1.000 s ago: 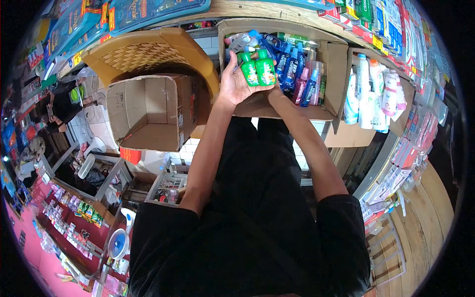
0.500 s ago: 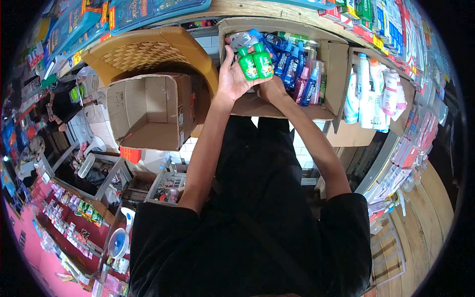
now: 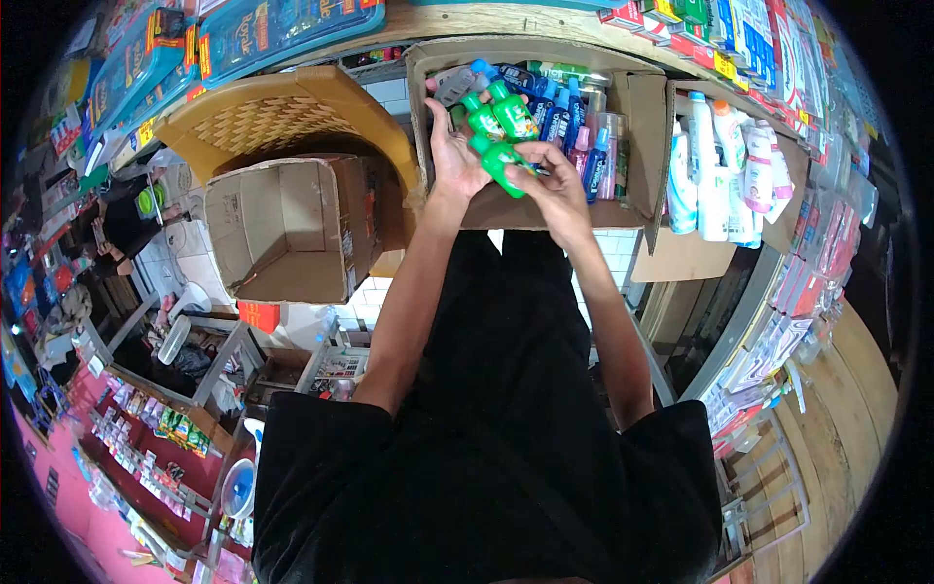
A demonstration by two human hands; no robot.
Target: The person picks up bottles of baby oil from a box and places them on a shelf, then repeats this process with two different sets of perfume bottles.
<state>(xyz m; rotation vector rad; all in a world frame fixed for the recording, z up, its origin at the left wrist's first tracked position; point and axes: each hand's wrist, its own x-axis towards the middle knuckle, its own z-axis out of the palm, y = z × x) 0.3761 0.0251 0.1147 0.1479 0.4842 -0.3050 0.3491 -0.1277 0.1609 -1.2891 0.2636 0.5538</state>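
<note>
Two small green bottles, one (image 3: pixel 484 119) beside the other (image 3: pixel 513 114), rest upright in my left hand (image 3: pixel 454 164), its thumb raised on the left side. A third green bottle (image 3: pixel 501 167) is tilted in front of them, gripped by the fingers of my right hand (image 3: pixel 556 190). Both hands are over an open cardboard box (image 3: pixel 647 127). Inside the box, just beyond the hands, stand dark blue bottles (image 3: pixel 556 127) with blue caps, a pink one (image 3: pixel 579 154) and some clear ones. My left fingertips are hidden behind the green bottles.
An empty-looking cardboard box (image 3: pixel 282 209) sits on a tan woven-back chair (image 3: pixel 282 107) to the left. White bottles (image 3: pixel 715 185) stand in another box at right. Packed goods line a wooden shelf (image 3: pixel 486 18) ahead. Further left, a person (image 3: pixel 131 209) is partly visible.
My right hand has come up from behind the left hand with a third green bottle. The two green bottles in the left hand have shifted slightly. The view has moved a little.
</note>
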